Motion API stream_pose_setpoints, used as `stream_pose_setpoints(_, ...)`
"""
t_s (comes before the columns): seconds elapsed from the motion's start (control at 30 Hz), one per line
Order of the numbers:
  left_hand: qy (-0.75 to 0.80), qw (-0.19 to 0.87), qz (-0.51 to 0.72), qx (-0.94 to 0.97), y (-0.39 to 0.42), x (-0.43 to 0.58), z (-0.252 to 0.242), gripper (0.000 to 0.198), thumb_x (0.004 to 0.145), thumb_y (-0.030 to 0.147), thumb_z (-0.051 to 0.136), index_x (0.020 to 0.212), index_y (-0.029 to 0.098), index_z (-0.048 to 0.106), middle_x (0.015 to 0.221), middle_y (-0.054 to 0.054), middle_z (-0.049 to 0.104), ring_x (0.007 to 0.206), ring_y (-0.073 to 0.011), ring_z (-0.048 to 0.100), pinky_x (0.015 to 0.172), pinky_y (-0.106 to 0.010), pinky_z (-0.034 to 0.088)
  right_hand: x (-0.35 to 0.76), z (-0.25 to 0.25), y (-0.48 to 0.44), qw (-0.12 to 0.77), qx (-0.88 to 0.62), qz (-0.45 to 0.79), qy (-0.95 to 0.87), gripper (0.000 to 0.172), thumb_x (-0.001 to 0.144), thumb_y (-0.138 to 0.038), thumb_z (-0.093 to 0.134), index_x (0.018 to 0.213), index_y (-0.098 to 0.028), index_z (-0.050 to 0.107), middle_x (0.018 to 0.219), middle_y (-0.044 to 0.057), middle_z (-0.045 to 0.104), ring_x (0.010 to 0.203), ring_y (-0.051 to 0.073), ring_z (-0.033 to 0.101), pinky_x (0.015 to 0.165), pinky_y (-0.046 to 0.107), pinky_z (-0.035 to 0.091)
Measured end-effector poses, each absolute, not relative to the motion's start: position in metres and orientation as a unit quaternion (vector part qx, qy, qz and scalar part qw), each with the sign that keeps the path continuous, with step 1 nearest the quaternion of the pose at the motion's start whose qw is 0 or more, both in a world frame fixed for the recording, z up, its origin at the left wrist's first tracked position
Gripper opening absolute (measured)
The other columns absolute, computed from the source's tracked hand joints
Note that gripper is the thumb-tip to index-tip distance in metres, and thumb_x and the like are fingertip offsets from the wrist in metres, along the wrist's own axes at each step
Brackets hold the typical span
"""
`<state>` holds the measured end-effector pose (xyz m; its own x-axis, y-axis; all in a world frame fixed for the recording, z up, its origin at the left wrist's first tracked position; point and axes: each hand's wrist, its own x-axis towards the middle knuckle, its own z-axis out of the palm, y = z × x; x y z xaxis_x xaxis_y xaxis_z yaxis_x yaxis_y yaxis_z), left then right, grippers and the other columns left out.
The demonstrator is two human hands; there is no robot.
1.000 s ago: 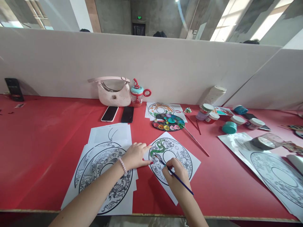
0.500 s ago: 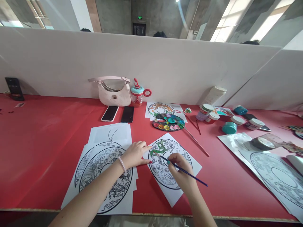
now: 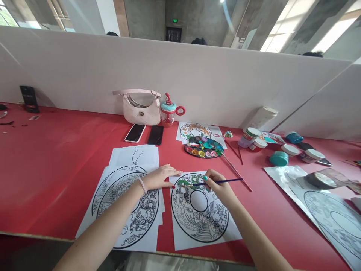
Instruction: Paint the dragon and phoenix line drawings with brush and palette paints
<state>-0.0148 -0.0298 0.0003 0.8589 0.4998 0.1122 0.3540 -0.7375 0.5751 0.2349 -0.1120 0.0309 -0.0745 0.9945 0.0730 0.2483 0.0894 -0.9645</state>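
While your right hand (image 3: 221,188) pinched the brush (image 3: 227,181) with closed fingers, its tip on the green dragon at the top of the colouring sheet (image 3: 197,229), your left hand (image 3: 159,177) lay open and flat on that sheet's upper left corner; I judged a sliding fingertip there could smear the fresh green

Bright daylight comes from tall windows at both top corners, blown out to white; a pale flare streaks the top middle. The glossy red counter (image 3: 56,158) shows a soft sheen at left. Shadows under the left hand (image 3: 159,177) and right hand (image 3: 221,188) are faint. The thin blue paintbrush (image 3: 227,181) and the white sheet with a round black line drawing (image 3: 197,226) are sharp. The long white partition wall (image 3: 84,67) bows, and the grey printed sheets (image 3: 332,218) at the right edge smear.
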Motion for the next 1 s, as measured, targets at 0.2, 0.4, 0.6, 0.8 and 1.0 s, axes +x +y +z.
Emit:
stream_pose_setpoints(0.2,0.221,0.29,0.122,0.923,-0.031,-0.017,-0.001,0.047,0.091,0.032,0.059,0.135,0.03,0.044,0.133,-0.003,0.055,0.123,-0.0163,0.05,0.116,-0.047,0.013,0.229,0.012,-0.105,0.476,-0.518,0.4,-0.588,0.04,0.08,-0.047,0.058,0.057,-0.021,0.037,0.046,-0.006,0.039,0.044,0.008,0.031,0.043,0.021,0.025)
stream_pose_setpoints(0.4,0.222,0.276,0.107,0.929,-0.03,-0.016,-0.001,0.045,0.093,0.033,0.054,0.137,0.033,0.041,0.135,-0.002,0.053,0.125,-0.0161,0.048,0.115,-0.049,0.012,0.226,0.007,-0.108,0.478,-0.524,0.38,-0.595,0.038,0.082,-0.041,0.054,0.056,-0.022,0.034,0.045,-0.006,0.039,0.043,0.009,0.032,0.043,0.022,0.026)
stream_pose_setpoints(0.6,0.221,0.278,0.097,0.93,-0.03,-0.015,0.001,0.044,0.095,0.034,0.052,0.137,0.032,0.041,0.136,-0.002,0.052,0.127,-0.0164,0.046,0.115,-0.049,0.013,0.228,0.005,-0.108,0.454,-0.539,0.351,-0.617,0.032,0.08,-0.032,0.051,0.056,-0.022,0.032,0.047,-0.005,0.038,0.048,0.01,0.034,0.047,0.022,0.029)
stream_pose_setpoints(0.8,0.227,0.269,0.087,0.932,-0.031,-0.014,0.002,0.045,0.094,0.033,0.052,0.138,0.033,0.039,0.136,-0.001,0.052,0.127,-0.0164,0.046,0.115,-0.05,0.014,0.228,0.003,-0.111,0.44,-0.534,0.355,-0.628,0.03,0.082,-0.031,0.048,0.059,-0.022,0.031,0.053,-0.005,0.038,0.051,0.01,0.034,0.05,0.023,0.03)
stream_pose_setpoints(1.0,0.233,0.261,0.084,0.933,-0.03,-0.014,0.0,0.046,0.094,0.031,0.053,0.138,0.033,0.04,0.136,-0.002,0.053,0.127,-0.0167,0.046,0.115,-0.049,0.016,0.226,0.002,-0.112,0.435,-0.533,0.341,-0.641,0.028,0.082,-0.027,0.047,0.06,-0.022,0.03,0.056,-0.004,0.038,0.054,0.01,0.035,0.051,0.023,0.03)
